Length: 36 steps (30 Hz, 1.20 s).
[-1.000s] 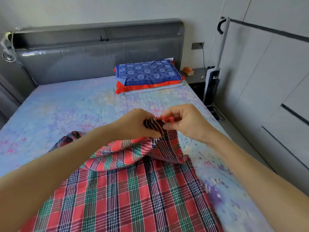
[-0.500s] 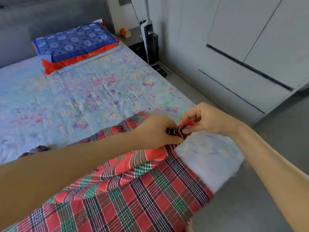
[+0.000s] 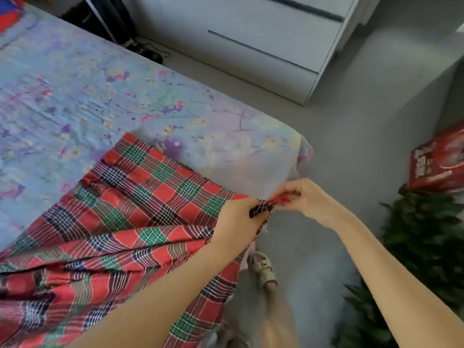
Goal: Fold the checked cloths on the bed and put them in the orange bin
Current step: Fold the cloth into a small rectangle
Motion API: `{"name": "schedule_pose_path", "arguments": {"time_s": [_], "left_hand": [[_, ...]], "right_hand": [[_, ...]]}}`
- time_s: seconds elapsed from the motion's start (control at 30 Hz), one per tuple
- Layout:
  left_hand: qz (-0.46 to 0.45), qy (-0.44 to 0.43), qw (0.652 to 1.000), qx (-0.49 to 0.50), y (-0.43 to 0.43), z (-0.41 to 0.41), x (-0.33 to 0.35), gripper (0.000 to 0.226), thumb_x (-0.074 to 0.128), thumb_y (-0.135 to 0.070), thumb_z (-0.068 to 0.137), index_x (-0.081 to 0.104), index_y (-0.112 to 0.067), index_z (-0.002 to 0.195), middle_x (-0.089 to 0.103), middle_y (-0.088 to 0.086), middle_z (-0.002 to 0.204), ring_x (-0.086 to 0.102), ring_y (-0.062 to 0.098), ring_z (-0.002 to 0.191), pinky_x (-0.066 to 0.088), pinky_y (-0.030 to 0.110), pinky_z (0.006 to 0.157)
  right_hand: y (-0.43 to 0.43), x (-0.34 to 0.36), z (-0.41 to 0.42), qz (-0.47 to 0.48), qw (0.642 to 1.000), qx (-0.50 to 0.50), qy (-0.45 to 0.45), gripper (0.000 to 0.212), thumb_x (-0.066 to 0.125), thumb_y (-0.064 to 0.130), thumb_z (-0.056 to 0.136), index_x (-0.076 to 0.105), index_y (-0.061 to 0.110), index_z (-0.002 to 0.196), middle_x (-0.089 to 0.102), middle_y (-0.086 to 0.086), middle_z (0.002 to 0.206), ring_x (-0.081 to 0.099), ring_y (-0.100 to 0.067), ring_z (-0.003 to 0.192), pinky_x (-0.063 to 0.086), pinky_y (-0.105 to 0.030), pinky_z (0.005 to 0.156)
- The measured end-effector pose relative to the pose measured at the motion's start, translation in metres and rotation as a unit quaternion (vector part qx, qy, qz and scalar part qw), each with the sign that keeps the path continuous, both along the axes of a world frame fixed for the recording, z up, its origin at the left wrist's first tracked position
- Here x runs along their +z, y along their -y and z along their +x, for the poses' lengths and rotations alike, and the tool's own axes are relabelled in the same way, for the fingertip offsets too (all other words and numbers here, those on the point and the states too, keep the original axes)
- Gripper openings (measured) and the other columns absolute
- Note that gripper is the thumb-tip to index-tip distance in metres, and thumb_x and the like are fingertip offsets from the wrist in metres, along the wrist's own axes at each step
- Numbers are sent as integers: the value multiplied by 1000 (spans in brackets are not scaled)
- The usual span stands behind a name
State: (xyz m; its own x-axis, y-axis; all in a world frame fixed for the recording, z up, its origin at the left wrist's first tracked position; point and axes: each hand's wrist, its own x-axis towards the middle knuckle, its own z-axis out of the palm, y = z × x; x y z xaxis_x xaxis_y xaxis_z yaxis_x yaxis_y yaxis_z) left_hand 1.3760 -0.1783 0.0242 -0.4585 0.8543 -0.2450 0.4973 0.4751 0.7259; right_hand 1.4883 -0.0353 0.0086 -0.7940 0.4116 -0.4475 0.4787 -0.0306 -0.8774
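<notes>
**Item:** checked cloth [image 3: 140,209], red, green and navy. Lies rumpled across the lower left of the frame on the bed [image 3: 75,96]. Its near side hangs over the bed's edge, and one corner is drawn out past the bed's corner, above the floor [image 3: 364,121].

**Grip, left hand [image 3: 238,217]:** fingers curled round the bunched dark part of that corner.

**Grip, right hand [image 3: 298,194]:** fingertips pinched on the red tip of the same corner, just beside the left hand.

**Orange bin:** not in view.

**Hazards (judged):**
- Both holds are on a small tip of fabric, so a sharp tug to spread the cloth could pull it free.
- Much of the cloth already overhangs, and more pull toward the right of the frame may drag the rest onto the floor.
- Long ridges run through the middle. Folded as it lies, the edges would probably not meet.
- A sandalled foot [image 3: 263,270] stands just below the hanging edge and could tread on it.
- The plant [image 3: 426,234] at lower right could snag a swung corner.

**Edges and room:**
- The bed's rounded corner sits at centre right, just above the hands.
- Open sheet fills the upper left, giving ample room to lay the cloth flat.
- Bare floor runs between the bed and the grey wardrobe [image 3: 251,46] at the top.
- The right side is crowded by the plant and a red package [image 3: 437,162].
</notes>
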Motion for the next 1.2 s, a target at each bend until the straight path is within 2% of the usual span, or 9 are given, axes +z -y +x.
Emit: {"name": "schedule_pose_path", "arguments": {"time_s": [0.2,0.33,0.47,0.67,0.8,0.9,1.0,1.1,1.2], "left_hand": [[-95,26,987,130,-11,6,-88,13,59,-22,90,61,-15,79,61,-3,66,57,14,58,40,22,51],[-132,44,983,121,-28,12,-117,8,59,-21,91,56,-27,85,61,-16,70,57,-1,62,39,10,53],[-186,57,975,110,-42,4,-133,5,59,-22,91,56,-27,91,60,-19,79,54,-6,69,38,4,57],[-254,107,957,87,-48,-10,-134,10,60,-23,91,67,-16,92,69,-5,82,62,4,71,50,25,69],[-249,151,949,122,-52,-13,-103,10,63,-24,89,68,-20,82,70,0,69,66,10,57,53,29,59],[-135,0,946,294,-43,-67,-64,9,65,-26,87,67,-29,78,68,-9,70,66,10,63,52,25,59],[27,-218,901,374,-35,-108,0,20,60,-50,85,64,-30,88,69,-11,82,65,8,72,53,29,71],[29,-293,933,208,-52,-51,10,10,60,-23,89,64,-19,81,63,0,67,59,23,59,43,29,56],[-82,-221,968,85,-56,-5,-29,9,54,-10,88,58,-3,85,63,17,69,59,38,65,37,36,56]], "right_hand": [[-11,-166,27,-53,958,-237,154,20,67,2,83,68,8,101,68,0,88,63,-15,85,45,-25,71],[-11,-241,28,-125,943,-195,239,55,68,4,83,46,12,133,50,-7,134,52,-24,118,45,-37,96],[-21,-274,7,-156,947,-160,231,73,71,0,79,35,11,142,49,-7,136,47,-27,125,41,-40,102],[-30,-290,1,-259,940,-112,192,45,66,-9,78,58,3,120,64,-7,115,59,-17,97,46,-17,75],[-28,-279,18,-267,940,-122,173,24,66,-1,83,67,10,104,70,-7,106,65,-20,96,50,-33,90],[-17,-260,27,-272,935,-156,165,11,63,7,88,65,16,94,71,-3,94,65,-24,94,51,-33,81],[-4,-237,27,-245,935,-197,162,7,65,10,87,65,17,88,70,-11,96,64,-33,97,50,-48,88],[1,-206,22,-213,933,-243,160,6,70,6,82,64,8,82,67,-14,84,64,-32,84,51,-43,77],[9,-172,15,-209,931,-260,146,11,74,6,78,68,-1,84,68,-16,81,65,-28,76,52,-41,73]]}}
